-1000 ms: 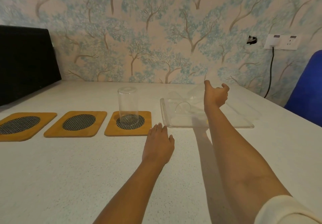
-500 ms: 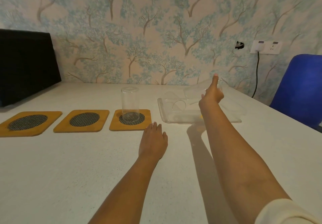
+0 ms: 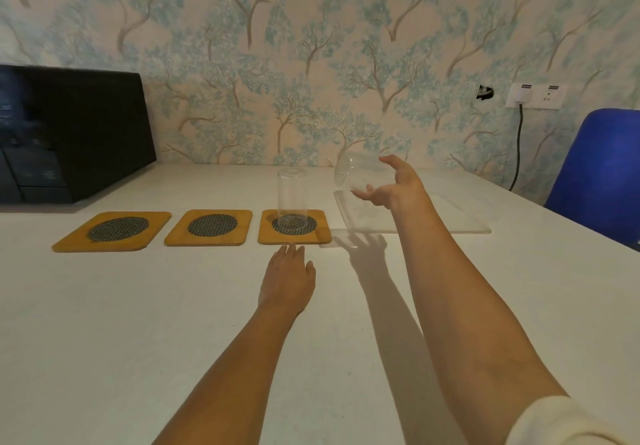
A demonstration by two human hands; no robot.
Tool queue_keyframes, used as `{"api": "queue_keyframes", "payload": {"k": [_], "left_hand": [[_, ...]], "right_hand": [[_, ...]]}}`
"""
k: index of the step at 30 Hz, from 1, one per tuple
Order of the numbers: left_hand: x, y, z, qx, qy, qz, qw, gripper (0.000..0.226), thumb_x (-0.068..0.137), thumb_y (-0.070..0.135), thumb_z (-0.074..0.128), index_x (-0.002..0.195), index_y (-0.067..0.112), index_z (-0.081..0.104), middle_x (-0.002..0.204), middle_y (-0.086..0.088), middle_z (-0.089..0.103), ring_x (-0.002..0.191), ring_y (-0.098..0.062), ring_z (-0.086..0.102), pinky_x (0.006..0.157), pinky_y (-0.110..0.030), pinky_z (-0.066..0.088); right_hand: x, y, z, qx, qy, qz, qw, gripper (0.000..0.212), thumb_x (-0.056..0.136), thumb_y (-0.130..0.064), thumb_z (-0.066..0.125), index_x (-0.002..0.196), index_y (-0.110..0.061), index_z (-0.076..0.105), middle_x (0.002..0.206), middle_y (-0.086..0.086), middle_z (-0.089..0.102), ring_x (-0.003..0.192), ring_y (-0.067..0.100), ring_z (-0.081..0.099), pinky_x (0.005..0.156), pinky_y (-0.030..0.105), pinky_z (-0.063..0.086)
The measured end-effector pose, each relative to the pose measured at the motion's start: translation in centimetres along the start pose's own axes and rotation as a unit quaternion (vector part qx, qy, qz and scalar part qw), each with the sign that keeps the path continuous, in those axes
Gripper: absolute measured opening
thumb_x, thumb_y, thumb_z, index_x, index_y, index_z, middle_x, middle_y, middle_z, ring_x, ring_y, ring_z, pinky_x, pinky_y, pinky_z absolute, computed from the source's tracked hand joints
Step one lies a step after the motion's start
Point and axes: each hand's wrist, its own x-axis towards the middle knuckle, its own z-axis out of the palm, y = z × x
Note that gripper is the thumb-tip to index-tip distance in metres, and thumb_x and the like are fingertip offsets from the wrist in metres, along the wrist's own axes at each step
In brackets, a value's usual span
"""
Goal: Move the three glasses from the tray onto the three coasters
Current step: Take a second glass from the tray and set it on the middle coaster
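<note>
Three wooden coasters with dark mesh centres lie in a row: left (image 3: 114, 231), middle (image 3: 210, 227), right (image 3: 320, 233). A clear glass (image 3: 292, 200) stands upright on the right coaster. My right hand (image 3: 394, 186) holds a second clear glass (image 3: 356, 172), tilted on its side, in the air above the left end of the transparent tray (image 3: 450, 226). My left hand (image 3: 289, 278) rests flat on the table just in front of the right coaster, fingers together, holding nothing. I cannot make out a third glass on the tray behind my right arm.
A black box-like appliance (image 3: 69, 132) stands at the back left against the wallpapered wall. A blue chair (image 3: 599, 170) is at the table's right edge. A wall socket with a plugged cable (image 3: 535, 96) is behind the tray.
My right hand has taken a glass off the tray and lifted it, moving left and up. The left hand has stayed flat on the table.
</note>
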Motion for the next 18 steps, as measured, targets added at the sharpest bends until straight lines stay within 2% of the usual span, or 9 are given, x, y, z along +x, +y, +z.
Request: {"api": "queue_keyframes", "payload": {"k": [2,4,7,8,10,11,12,14,18], "left_hand": [[-0.6,-1.5,-0.8,0.006,0.003,-0.010,1.000,0.051,0.100,0.034,0.029,0.147,0.013,0.025,0.157,-0.006,0.021,0.146,-0.021,0.015,0.119,-0.034,0.014],[-1.2,-2.9,-1.6,0.015,0.006,-0.016,1.000,0.051,0.100,0.034,0.029,0.147,0.013,0.025,0.157,-0.006,0.021,0.146,-0.021,0.015,0.119,-0.034,0.014],[-2.2,-4.9,-2.6,0.026,0.012,-0.023,0.999,0.050,0.100,0.032,0.028,0.146,0.012,0.025,0.157,-0.007,0.021,0.146,-0.021,0.015,0.119,-0.033,0.014],[-2.5,-5.6,-2.9,0.029,0.013,-0.025,0.999,0.050,0.100,0.032,0.028,0.147,0.012,0.025,0.157,-0.007,0.021,0.146,-0.021,0.015,0.119,-0.034,0.014],[-3.0,-6.8,-3.6,0.034,0.012,-0.031,0.999,0.051,0.100,0.033,0.028,0.147,0.013,0.025,0.157,-0.006,0.021,0.146,-0.021,0.016,0.119,-0.034,0.015],[-3.2,-7.4,-3.9,0.036,0.012,-0.035,0.999,0.051,0.100,0.033,0.028,0.147,0.013,0.025,0.158,-0.006,0.020,0.146,-0.021,0.016,0.119,-0.034,0.015],[-3.4,-8.0,-4.2,0.038,0.011,-0.040,0.998,0.051,0.100,0.034,0.028,0.147,0.013,0.025,0.158,-0.006,0.020,0.146,-0.021,0.016,0.119,-0.035,0.015],[-3.7,-9.1,-4.9,0.044,0.007,-0.049,0.998,0.051,0.100,0.035,0.028,0.147,0.014,0.024,0.158,-0.006,0.020,0.146,-0.022,0.016,0.118,-0.035,0.016],[-4.0,-10.4,-5.7,0.054,-0.003,-0.055,0.997,0.052,0.100,0.036,0.027,0.147,0.013,0.024,0.157,-0.007,0.020,0.146,-0.023,0.017,0.118,-0.036,0.016]], "right_hand": [[-1.3,1.5,0.6,-0.079,-0.007,-0.005,0.997,0.064,0.078,-0.005,0.071,0.132,-0.015,0.039,0.147,0.020,0.027,0.134,0.034,0.036,0.106,0.055,0.039],[-2.5,3.0,0.6,-0.109,0.004,-0.004,0.994,0.058,0.078,-0.010,0.073,0.125,-0.014,0.039,0.143,0.018,0.033,0.131,0.033,0.041,0.107,0.046,0.041],[-3.6,5.1,0.6,-0.067,-0.016,0.020,0.997,0.058,0.084,-0.013,0.067,0.131,-0.032,0.040,0.126,0.014,0.052,0.116,0.033,0.055,0.091,0.035,0.046],[-3.5,5.8,0.7,-0.091,-0.008,0.007,0.996,0.058,0.083,-0.019,0.068,0.133,-0.031,0.040,0.122,0.014,0.055,0.106,0.029,0.058,0.086,0.031,0.047],[-4.1,6.8,1.4,-0.100,0.024,0.001,0.995,0.075,0.076,-0.037,0.077,0.137,-0.015,0.040,0.119,0.010,0.053,0.086,0.020,0.055,0.074,0.022,0.048],[-4.1,7.1,2.0,-0.073,0.033,0.033,0.996,0.081,0.074,-0.043,0.077,0.138,-0.011,0.040,0.118,0.009,0.052,0.080,0.019,0.053,0.069,0.022,0.047],[-4.0,7.5,2.7,-0.073,0.032,0.041,0.996,0.081,0.075,-0.047,0.075,0.138,-0.011,0.040,0.120,0.009,0.053,0.081,0.020,0.054,0.070,0.025,0.047],[-5.0,8.6,3.3,-0.067,0.000,0.047,0.997,0.077,0.080,-0.054,0.066,0.139,-0.012,0.040,0.130,0.012,0.055,0.096,0.027,0.056,0.082,0.037,0.045],[-6.0,10.0,4.4,-0.014,-0.023,0.065,0.997,0.075,0.084,-0.056,0.061,0.140,-0.013,0.037,0.131,0.014,0.052,0.118,0.031,0.056,0.088,0.046,0.048]]}}
